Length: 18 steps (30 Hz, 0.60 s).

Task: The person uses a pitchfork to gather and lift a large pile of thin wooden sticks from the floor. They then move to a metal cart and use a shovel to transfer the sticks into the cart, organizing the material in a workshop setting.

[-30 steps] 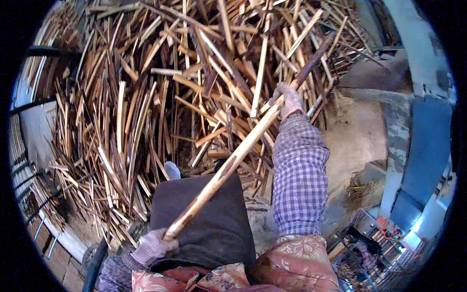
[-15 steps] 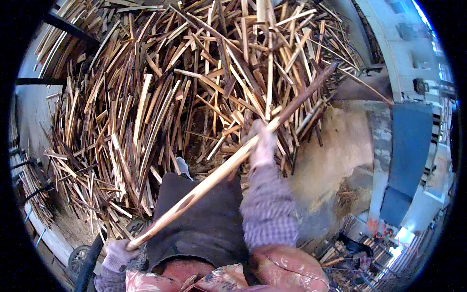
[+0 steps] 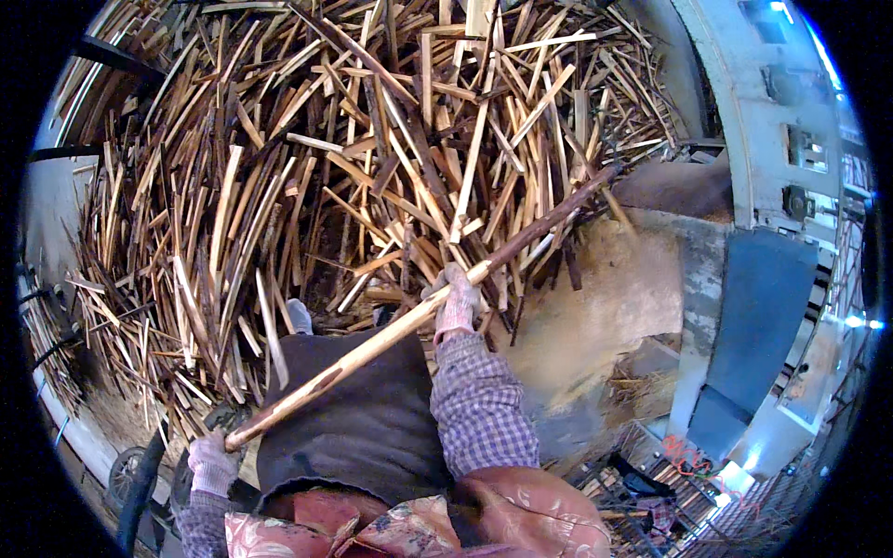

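Clock face centred on the view, 12 at top: pile of sticks (image 3: pixel 233 214) spans 9 to 1 o'clock, bare floor (image 3: pixel 595 316) beside it toward 3, panel (image 3: pixel 763 316) farther out at 3. Long pole (image 3: pixel 363 353) runs from 8 to 2 o'clock, crossing above the lap cloth (image 3: pixel 363 418) at 7; right hand (image 3: pixel 456 296) around it near centre, left hand (image 3: pixel 212 460) around its 8 o'clock end. Wheel (image 3: pixel 121 479) beyond that hand, also at 8; tangled cord (image 3: pixel 686 456) at 4.
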### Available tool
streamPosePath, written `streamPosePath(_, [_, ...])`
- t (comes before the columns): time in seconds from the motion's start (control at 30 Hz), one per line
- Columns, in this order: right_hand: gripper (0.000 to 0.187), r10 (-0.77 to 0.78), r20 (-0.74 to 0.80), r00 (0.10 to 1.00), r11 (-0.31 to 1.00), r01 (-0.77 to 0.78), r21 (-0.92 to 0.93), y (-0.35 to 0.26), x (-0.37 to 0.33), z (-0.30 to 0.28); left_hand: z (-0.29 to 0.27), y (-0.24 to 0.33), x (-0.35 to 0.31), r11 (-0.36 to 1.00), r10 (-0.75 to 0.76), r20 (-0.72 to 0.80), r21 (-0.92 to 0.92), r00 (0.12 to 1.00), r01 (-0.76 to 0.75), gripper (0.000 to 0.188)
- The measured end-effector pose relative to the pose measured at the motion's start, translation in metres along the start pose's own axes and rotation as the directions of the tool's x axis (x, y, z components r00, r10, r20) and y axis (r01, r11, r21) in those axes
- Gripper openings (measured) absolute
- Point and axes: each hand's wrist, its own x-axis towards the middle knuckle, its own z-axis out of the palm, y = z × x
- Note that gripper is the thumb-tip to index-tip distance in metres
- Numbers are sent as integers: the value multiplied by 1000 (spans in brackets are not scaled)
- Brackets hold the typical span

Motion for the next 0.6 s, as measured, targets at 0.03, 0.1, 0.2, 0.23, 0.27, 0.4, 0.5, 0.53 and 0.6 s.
streamPosePath(0.03, [20, -23, 38, 999, 1000, 23, 0, -15, 7, -4, -5, 17, -4, 1000, 22, 7, 4, 1000, -22, 39])
streamPosePath(0.1, [20, -25, 101, 995, 998, 19, 62, -33, 40, -24, -18, 51, -13, 998, 68, 9, 19, 998, -68, 42])
streamPosePath(0.2, [19, 17, 178, 984, 1000, -18, 1, -56, 60, -34, -39, 78, -24, 998, 47, 88, 33, 995, -51, 41])
streamPosePath(0.23, [18, 11, 192, 981, 1000, -10, -6, -57, 62, -31, -44, 79, -28, 999, 48, 93, 11, 995, -49, 41])
streamPosePath(0.27, [17, 6, 205, 979, 1000, -3, -14, -57, 63, -27, -49, 78, -31, 999, 49, 98, -11, 994, -48, 42])
streamPosePath(0.4, [21, -69, 291, 954, 985, 112, -133, -64, 43, -17, -42, 67, -29, 997, 58, -52, -55, 997, -61, 40])
streamPosePath(0.5, [24, -177, 309, 934, 981, 143, 129, -51, 75, -26, -32, 56, -29, 942, 259, -331, -122, 907, -313, 33])
streamPosePath(0.53, [24, -167, 295, 941, 985, 148, 85, -48, 63, -19, -31, 47, -34, 921, 309, -377, -110, 873, -373, 31])
streamPosePath(0.6, [23, -171, 280, 945, 984, 180, -7, -49, 43, -12, -27, 32, -31, 924, 350, -326, -35, 878, -381, 27])
